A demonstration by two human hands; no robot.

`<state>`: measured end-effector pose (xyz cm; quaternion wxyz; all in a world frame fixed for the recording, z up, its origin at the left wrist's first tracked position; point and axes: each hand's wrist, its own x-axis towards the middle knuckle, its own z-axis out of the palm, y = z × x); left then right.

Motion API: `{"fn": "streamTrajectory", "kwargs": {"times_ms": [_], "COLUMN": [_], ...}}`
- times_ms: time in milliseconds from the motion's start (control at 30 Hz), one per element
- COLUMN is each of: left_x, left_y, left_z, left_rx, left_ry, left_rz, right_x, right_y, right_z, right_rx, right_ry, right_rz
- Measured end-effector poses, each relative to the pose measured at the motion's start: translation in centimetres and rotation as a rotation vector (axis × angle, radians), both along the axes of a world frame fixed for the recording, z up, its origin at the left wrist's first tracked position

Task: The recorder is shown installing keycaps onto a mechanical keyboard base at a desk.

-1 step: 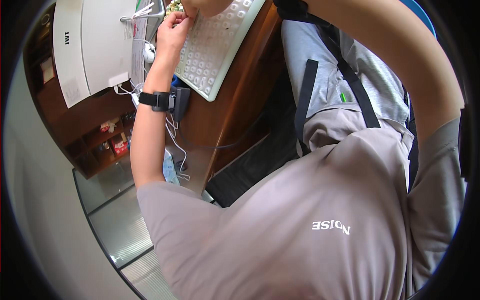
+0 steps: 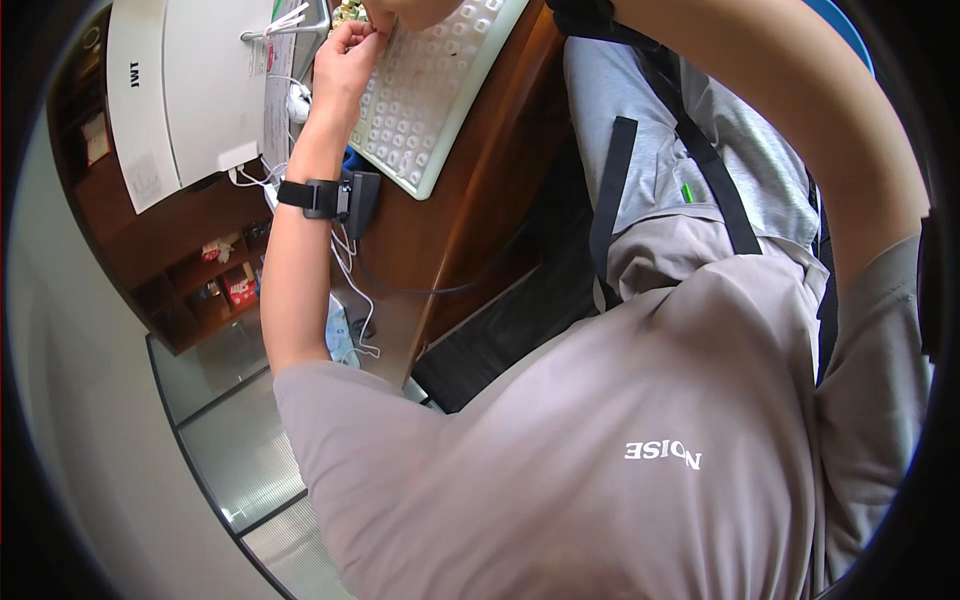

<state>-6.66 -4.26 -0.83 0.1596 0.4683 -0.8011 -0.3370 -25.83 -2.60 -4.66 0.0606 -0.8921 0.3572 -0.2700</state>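
Note:
My left hand point(image 2: 345, 62) is at the far left edge of a pale keyboard point(image 2: 410, 120) with rows of white, square key sockets or keys. Its fingers are curled and pinched together, touching my right hand; anything between them is too small or hidden to make out. Only a part of my right hand point(image 2: 420, 10) shows at the top edge, over the keyboard's far end, and its fingertips are mostly hidden. Small yellowish-green pieces point(image 2: 350, 12) lie just beyond my left hand. A black strap with a small device point(image 2: 325, 200) is round my left wrist.
The keyboard rests on a brown wooden desk point(image 2: 440, 235). To its left stand a white monitor point(image 2: 190, 100) on a metal stand and several white cables point(image 2: 345, 265). Shelves point(image 2: 205, 295) with small items are farther left. My lap in grey trousers point(image 2: 610, 100) is right of the desk edge.

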Motion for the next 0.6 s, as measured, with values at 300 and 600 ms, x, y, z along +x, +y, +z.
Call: {"fn": "streamTrajectory", "kwargs": {"times_ms": [300,600], "left_x": [-0.1,-1.1], "left_y": [-0.3,0.2], "left_z": [0.3,0.4], "left_rx": [0.082,0.027], "left_ry": [0.029,0.017], "left_rz": [0.013,0.076], "right_x": [-0.4,-1.5], "right_y": [0.7,1.9], "right_z": [0.0,-0.3], "right_rx": [0.001,0.024], "right_ry": [-0.09,-0.182], "right_rz": [-0.044,-0.11]}}
